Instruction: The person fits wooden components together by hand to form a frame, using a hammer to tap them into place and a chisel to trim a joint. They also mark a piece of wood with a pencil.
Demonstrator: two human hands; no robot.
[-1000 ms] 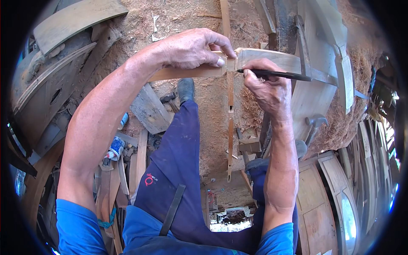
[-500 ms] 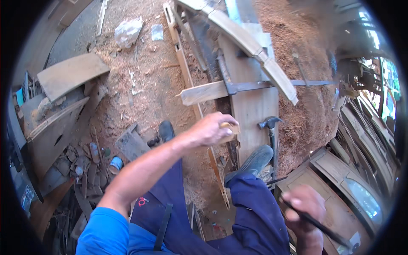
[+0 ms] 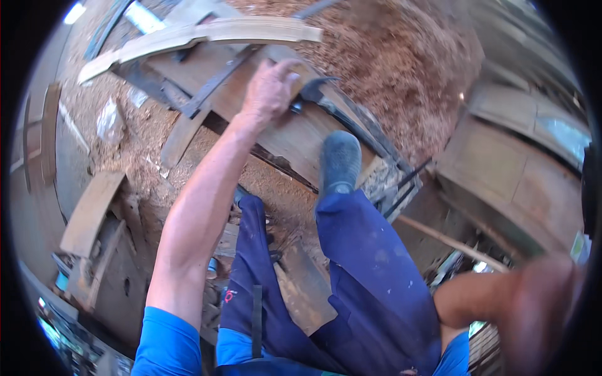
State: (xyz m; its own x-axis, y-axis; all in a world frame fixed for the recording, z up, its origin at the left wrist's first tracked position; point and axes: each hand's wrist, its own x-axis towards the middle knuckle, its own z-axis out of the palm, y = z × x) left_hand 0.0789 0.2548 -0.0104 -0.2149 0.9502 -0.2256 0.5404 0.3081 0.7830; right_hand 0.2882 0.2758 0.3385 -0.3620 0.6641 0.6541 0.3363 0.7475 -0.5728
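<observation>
Brown board (image 3: 290, 141) bears a hammer (image 3: 312, 91); the left hand (image 3: 268, 91) is just left of the hammer, blurred right arm (image 3: 539, 288) lower right of it; either grip's state, I cannot tell.

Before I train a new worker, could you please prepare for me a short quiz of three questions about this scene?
1. Which hand is close to the hammer?
2. True or false: the curved wooden piece lies higher in the picture than the hammer.
3. What colour are the trousers? A) yellow B) red C) dark blue

Key:
1. The left hand.
2. True.
3. C.
</observation>
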